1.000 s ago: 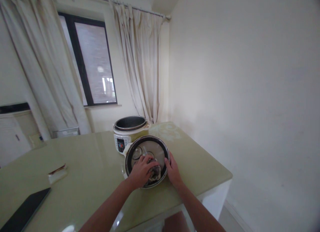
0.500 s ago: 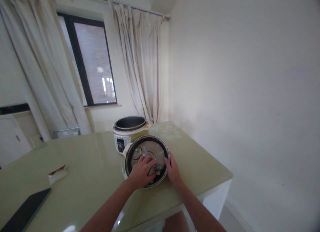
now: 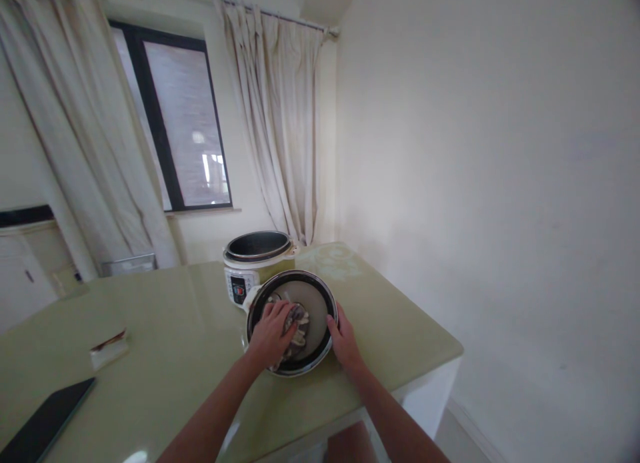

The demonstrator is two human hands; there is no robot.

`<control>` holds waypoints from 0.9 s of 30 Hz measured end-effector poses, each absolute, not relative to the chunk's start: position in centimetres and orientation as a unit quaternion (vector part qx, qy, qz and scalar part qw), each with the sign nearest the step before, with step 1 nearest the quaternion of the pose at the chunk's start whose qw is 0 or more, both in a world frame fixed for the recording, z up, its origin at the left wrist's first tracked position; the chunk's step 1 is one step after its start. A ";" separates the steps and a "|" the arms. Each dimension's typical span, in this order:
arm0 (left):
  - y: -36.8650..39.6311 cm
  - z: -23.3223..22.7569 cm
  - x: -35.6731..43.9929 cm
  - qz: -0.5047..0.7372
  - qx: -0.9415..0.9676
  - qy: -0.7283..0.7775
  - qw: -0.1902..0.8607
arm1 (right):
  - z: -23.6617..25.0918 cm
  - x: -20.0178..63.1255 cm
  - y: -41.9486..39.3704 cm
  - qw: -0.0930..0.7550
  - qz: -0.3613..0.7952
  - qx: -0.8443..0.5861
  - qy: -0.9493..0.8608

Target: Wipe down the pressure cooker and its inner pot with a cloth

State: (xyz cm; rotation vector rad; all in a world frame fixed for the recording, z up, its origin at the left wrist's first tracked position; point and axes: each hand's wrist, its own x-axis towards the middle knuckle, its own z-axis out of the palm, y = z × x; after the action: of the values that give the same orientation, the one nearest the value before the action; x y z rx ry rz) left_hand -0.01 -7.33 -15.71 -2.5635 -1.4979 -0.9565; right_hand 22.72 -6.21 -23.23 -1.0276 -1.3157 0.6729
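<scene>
With our left hand [image 3: 273, 333] we are grasping a bunched patterned cloth [image 3: 301, 324] and pressing it on the inner face of the round lid [image 3: 315, 300], while our right hand [image 3: 346, 340] is gripping the rim, thumb over the front edge, probably so that the lid does not slide under that pressure. We are holding the lid tilted over the table [image 3: 170, 316], its underside facing us, seemingly to keep that face within reach, and the uncovered cooker [image 3: 243, 266] is standing just behind, though we cannot tell whether the two are touching.
</scene>
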 end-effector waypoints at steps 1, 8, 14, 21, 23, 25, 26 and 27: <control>-7.3 -15.6 -0.1 -0.302 -0.825 -0.478 0.008 | -23.2 22.8 -6.2 0.620 0.294 -0.446 -0.575; -7.7 -14.4 -0.1 -0.252 -0.830 -0.498 -0.008 | -22.9 22.8 -6.5 0.626 0.284 -0.434 -0.582; -8.0 -14.4 -1.3 -0.218 -0.865 -0.452 -0.010 | -23.1 22.7 -6.4 0.632 0.276 -0.435 -0.579; -8.5 -14.0 -1.7 -0.166 -0.877 -0.451 0.013 | -23.3 22.6 -6.2 0.630 0.272 -0.440 -0.579; -8.5 -14.1 -1.4 -0.177 -0.876 -0.447 0.035 | -23.3 22.6 -6.2 0.630 0.272 -0.442 -0.578; -8.5 -14.1 -0.9 -0.190 -0.871 -0.450 0.052 | -23.2 22.6 -6.2 0.627 0.277 -0.441 -0.580; -8.5 -14.1 -0.6 -0.196 -0.867 -0.455 0.056 | -23.2 22.7 -6.3 0.625 0.280 -0.440 -0.581; -8.5 -14.0 -0.4 -0.200 -0.862 -0.461 0.058 | -23.1 22.7 -6.3 0.623 0.284 -0.438 -0.583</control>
State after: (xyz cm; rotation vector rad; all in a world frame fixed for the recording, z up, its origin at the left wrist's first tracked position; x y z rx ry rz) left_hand -0.36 -8.47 -13.99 -2.6135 -1.3985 -0.6052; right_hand 22.68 -6.29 -23.13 -1.0057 -1.3381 0.6519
